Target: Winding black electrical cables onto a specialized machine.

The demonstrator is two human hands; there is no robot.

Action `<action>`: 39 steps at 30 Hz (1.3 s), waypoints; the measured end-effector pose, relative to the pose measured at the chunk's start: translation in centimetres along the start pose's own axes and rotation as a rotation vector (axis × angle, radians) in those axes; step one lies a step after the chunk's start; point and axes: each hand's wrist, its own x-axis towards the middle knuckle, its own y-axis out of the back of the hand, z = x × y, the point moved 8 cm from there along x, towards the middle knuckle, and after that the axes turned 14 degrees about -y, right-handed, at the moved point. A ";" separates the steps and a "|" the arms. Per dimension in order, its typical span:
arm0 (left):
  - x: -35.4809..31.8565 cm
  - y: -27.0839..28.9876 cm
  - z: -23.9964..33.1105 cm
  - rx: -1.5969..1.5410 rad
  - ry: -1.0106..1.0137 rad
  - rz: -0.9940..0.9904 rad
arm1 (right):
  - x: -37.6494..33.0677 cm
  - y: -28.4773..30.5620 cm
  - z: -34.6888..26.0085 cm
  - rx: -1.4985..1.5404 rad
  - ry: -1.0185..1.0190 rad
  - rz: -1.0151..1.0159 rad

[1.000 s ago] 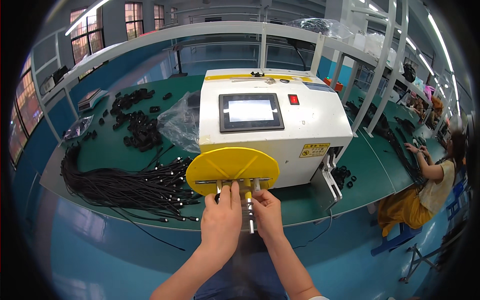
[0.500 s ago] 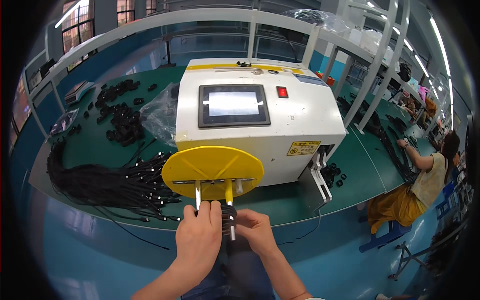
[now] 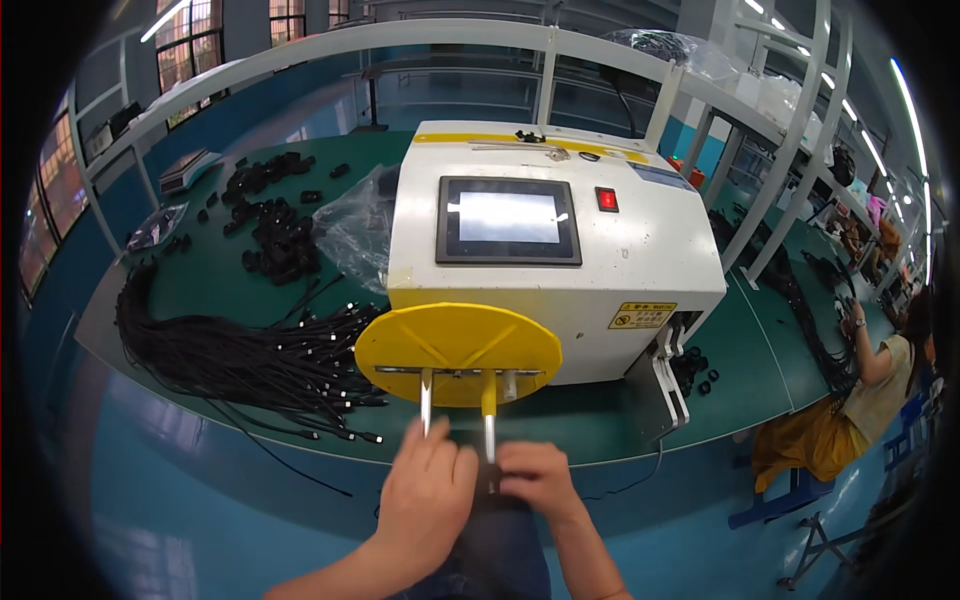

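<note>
Cable coil [image 3: 486, 479] slid down prong [image 3: 490, 438]; right hand [image 3: 541, 474] pinching it; left hand [image 3: 428, 492] grip unclear.

Left hand [image 3: 428, 492] and right hand [image 3: 540, 478] drawn back from yellow disc [image 3: 455, 335] to worktop's [image 3: 600, 420] front edge; black coil [image 3: 487, 476], blurred, slid outward along yellow-silver post [image 3: 489, 432].

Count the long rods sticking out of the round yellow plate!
2: a silver rod on the left, and a yellow rod with a silver end to its right. None seems hidden.
</note>
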 end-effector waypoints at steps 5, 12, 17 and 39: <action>-2.2 3.1 2.9 -0.107 -0.132 0.021 | -5.2 -3.5 -4.6 0.026 0.250 -0.184; -12.7 -11.8 5.0 -1.963 0.843 -0.318 | -6.7 -3.6 2.7 -0.059 -0.490 -0.080; -9.5 -13.5 7.7 -2.220 0.888 -0.351 | -7.0 -0.1 2.4 -0.006 -0.549 -0.051; -8.2 -13.6 8.0 -1.796 0.838 -0.417 | -13.0 40.0 2.6 -0.820 -0.265 1.087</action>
